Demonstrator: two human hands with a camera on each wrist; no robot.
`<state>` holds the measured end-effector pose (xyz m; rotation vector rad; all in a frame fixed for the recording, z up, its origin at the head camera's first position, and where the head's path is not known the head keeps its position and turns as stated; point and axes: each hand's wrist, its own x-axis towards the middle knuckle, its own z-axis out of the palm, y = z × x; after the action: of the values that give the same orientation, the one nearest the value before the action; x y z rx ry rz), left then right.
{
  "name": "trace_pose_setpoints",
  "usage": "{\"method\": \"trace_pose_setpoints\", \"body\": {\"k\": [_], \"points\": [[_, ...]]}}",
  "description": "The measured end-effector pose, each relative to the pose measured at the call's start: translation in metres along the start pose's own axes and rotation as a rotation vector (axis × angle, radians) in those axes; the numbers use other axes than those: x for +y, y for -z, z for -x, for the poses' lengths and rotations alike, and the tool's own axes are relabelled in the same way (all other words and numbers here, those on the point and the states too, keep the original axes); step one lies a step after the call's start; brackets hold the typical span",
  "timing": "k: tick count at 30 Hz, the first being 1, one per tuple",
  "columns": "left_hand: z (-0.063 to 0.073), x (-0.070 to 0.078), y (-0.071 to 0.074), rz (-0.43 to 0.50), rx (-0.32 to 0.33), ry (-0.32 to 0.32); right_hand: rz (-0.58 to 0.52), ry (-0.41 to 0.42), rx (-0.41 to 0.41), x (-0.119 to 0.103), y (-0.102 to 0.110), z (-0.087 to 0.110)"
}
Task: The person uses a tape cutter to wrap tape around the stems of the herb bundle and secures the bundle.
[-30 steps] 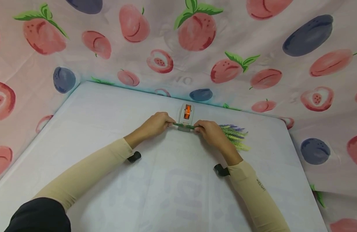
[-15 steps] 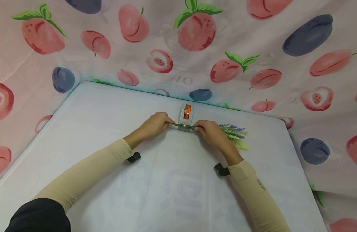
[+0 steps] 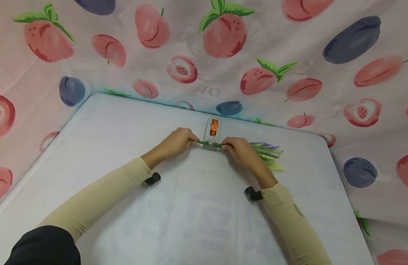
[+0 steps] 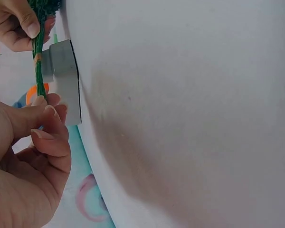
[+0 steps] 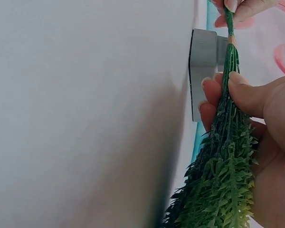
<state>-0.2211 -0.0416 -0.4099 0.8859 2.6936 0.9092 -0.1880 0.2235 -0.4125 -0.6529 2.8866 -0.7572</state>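
Note:
A bunch of artificial lavender [image 3: 268, 156], with purple and yellow-green sprigs, is held sideways between both hands. My left hand [image 3: 178, 142] pinches the stem ends between thumb and fingertips. Nearer the leafy part, my right hand [image 3: 243, 152] grips the gathered stems with thumb and fingers, the sprigs spreading out beyond it to the right. A narrow tan band [image 4: 37, 58] circles the green stems between the two hands in the left wrist view. Right behind the stems stands a grey tape dispenser [image 3: 208, 133] with an orange roll core; the stems overlap its front end in the head view.
A white-covered table [image 3: 197, 221] lies under the hands. Fruit-printed cloth [image 3: 190, 44] hangs along its back and sides. Black wrist cameras [image 3: 153, 179] jut from under both sleeves, close above the tabletop.

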Motion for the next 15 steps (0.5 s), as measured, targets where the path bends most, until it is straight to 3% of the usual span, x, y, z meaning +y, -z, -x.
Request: {"method": "trace_pose_setpoints", "body": {"k": [6, 10, 15], "points": [[0.001, -0.01, -0.006, 0.069, -0.018, 0.012, 0.007, -0.006, -0.057, 0.005, -0.007, -0.001], [0.001, -0.013, -0.008, 0.137, 0.001, 0.037, -0.006, -0.005, -0.05, 0.004, -0.005, -0.003], [0.001, -0.013, -0.008, 0.147, -0.004, 0.069, -0.01, -0.011, -0.067, 0.005, -0.004, -0.003]]}}
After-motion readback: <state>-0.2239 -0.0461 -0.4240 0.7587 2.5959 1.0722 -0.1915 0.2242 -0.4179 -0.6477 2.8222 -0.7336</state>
